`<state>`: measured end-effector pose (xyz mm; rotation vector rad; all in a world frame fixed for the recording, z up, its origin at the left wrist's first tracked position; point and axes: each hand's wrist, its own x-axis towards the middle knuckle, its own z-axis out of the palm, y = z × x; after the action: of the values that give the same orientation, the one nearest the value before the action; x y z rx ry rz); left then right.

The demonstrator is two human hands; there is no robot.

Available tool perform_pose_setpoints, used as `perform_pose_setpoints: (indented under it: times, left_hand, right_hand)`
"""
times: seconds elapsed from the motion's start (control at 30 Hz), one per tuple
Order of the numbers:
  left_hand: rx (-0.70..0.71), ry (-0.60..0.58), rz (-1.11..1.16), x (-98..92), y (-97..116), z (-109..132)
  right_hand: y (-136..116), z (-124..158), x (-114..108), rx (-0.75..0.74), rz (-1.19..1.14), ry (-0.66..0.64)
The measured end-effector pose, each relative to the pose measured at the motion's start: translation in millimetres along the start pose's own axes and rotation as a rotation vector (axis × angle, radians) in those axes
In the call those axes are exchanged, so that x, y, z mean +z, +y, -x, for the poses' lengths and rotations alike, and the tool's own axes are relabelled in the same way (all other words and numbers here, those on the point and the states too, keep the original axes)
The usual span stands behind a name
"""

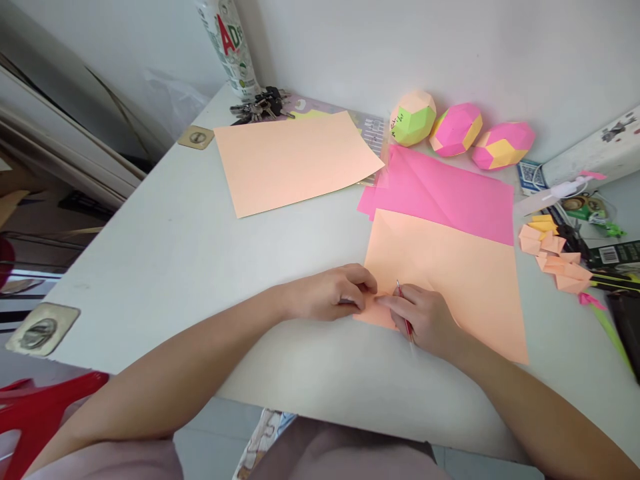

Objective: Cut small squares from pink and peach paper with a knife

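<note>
A large sheet of peach paper point(470, 280) lies in front of me, and both hands are over its near left part. My left hand point(340, 293) has curled fingers closed at the paper's left edge; its fingertips are partly hidden. My right hand point(425, 320) is closed around a slim red pen-like tool point(409, 328), its thin metal end pointing away from me. The right index finger is stretched out and presses on the paper close to the left fingertips. Whether a small separate piece of paper lies between the fingers, I cannot tell.
Pink sheets point(445, 190) lie just behind the peach one. Another peach sheet point(295, 163) rests at the back left, near keys point(263, 105) and a bottle point(230, 50). Three faceted paper balls point(456, 129) line the wall. Folded paper pieces point(555, 257) sit at the right.
</note>
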<state>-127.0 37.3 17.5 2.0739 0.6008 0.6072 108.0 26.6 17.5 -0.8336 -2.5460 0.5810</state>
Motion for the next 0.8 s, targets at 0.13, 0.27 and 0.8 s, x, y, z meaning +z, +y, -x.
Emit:
perform_pose_setpoints:
  times: [0.13, 0.27, 0.8]
  left_hand:
    - [-0.002, -0.001, -0.002, -0.4, -0.1, 0.2]
    - [0.003, -0.004, -0.007, -0.7, 0.7, 0.3]
    - [-0.011, -0.012, -0.023, -1.2, 3.4, -0.2]
  right_hand:
    - [-1.0, -1.1, -1.5, 0.006, -0.007, -0.010]
    - [0.1, -1.1, -1.4, -0.010, -0.010, -0.009]
    - [0.9, -0.2, -0.9, -0.011, 0.000, -0.014]
